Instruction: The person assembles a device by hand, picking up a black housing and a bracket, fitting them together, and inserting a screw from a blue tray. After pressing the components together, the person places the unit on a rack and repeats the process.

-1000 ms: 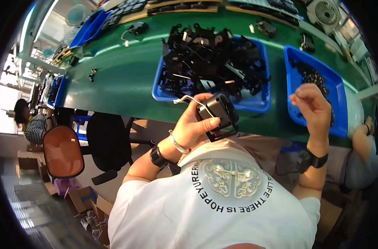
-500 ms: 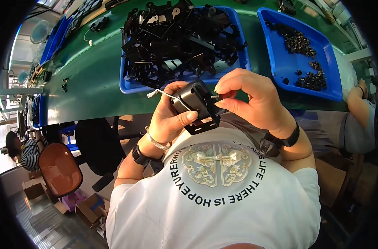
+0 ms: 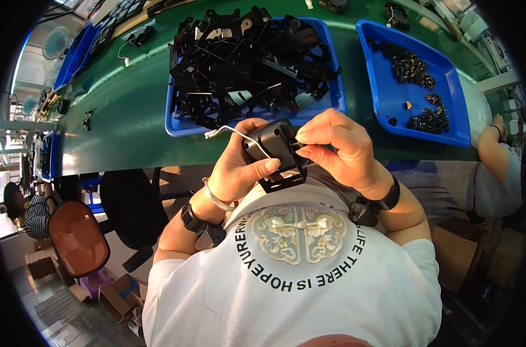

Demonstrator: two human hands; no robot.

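My left hand [image 3: 239,168] is closed round a black box-shaped device [image 3: 273,140], its thumb lying across the front. A white cable [image 3: 247,136] with a small plug runs over the device and sticks out to the left. A slotted black metal bracket [image 3: 284,181] sits against the underside and right side of the device. At that right side, my right hand [image 3: 345,151] pinches a small black knob screw between thumb and fingertips, against the bracket; the fingers hide most of it.
Beyond my hands stands a blue tray [image 3: 170,120] heaped with black metal brackets [image 3: 234,63]. To the right, another blue tray [image 3: 384,87] holds small dark knobs [image 3: 429,120]. Another person's arm [image 3: 495,141] rests at the far right. Small dark pieces [image 3: 88,120] lie on the green table [image 3: 121,110].
My right hand has shifted slightly left and its fingers have closed in, so the knob screw's shank no longer shows. The device is a little lower in view.
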